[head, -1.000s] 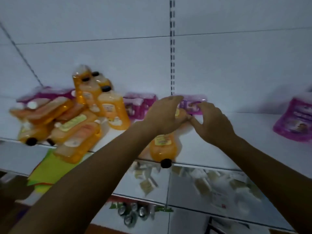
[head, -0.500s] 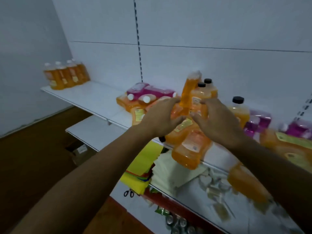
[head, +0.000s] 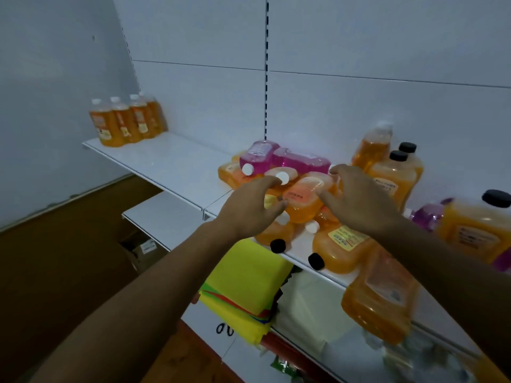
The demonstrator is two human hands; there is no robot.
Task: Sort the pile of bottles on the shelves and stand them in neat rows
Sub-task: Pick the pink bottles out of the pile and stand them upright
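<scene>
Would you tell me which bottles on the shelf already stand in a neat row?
The four white-capped orange bottles at the shelf's far left end; the others lie piled.

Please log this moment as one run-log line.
left hand: open | right hand: open | target: lying orange plastic bottle between hands | row: not started

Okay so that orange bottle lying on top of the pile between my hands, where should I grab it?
Probably grip the orange bottle across its broad body, one hand on each long side, coming from above. It lies flat, label up, white cap toward you, and both sides look reachable.
</scene>
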